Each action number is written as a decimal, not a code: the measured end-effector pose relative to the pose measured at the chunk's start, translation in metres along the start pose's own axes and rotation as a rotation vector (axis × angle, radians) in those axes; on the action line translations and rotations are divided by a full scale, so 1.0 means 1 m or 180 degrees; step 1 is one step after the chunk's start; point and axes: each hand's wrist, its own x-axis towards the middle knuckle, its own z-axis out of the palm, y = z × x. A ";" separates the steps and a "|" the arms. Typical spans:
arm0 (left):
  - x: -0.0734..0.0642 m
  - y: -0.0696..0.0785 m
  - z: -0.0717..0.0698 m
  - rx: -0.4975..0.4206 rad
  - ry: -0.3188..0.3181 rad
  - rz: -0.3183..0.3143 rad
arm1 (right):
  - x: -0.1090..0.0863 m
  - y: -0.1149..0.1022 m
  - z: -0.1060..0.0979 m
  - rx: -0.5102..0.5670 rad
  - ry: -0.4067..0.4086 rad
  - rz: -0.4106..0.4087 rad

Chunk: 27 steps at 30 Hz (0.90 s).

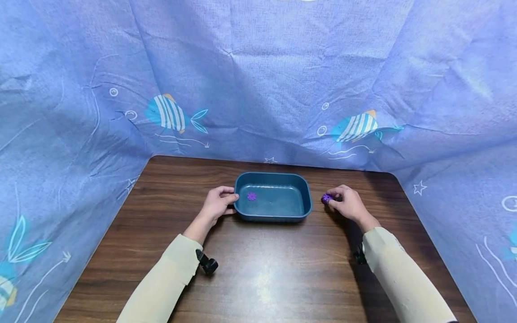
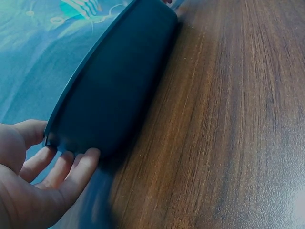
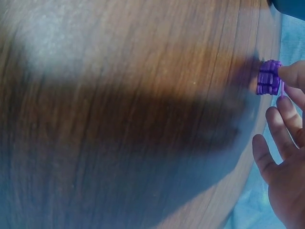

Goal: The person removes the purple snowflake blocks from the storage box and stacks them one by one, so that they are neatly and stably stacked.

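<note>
A dark teal rectangular basin [image 1: 273,218] stands on the table, with one purple snowflake disc [image 1: 251,196] lying flat inside at the left. My left hand [image 1: 218,202] grips the basin's left end. In the left wrist view, the thumb of that hand [image 2: 40,179] is at the rim and its fingertips touch the wall below. To the right of the basin is a small stack of purple snowflake discs [image 3: 268,77]. My right hand [image 1: 346,202] pinches at this stack with thumb and index finger, the other fingers spread. Whether it holds one disc or several is unclear.
The brown wood-grain table [image 1: 258,264] has rounded far corners. A blue cloth [image 1: 262,89] printed with fish hangs behind it and at both sides. A black wrist camera [image 1: 208,264] sticks out from the left sleeve, low over the table.
</note>
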 end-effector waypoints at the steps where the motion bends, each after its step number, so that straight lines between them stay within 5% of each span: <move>1: 0.000 0.000 0.000 0.0001 0.0000 -0.0001 | 0.000 0.000 -0.001 0.0000 0.0000 -0.0003; 27: -0.002 0.002 -0.001 0.0018 -0.0015 -0.0018 | 0.000 -0.001 -0.001 0.0045 0.0023 -0.0049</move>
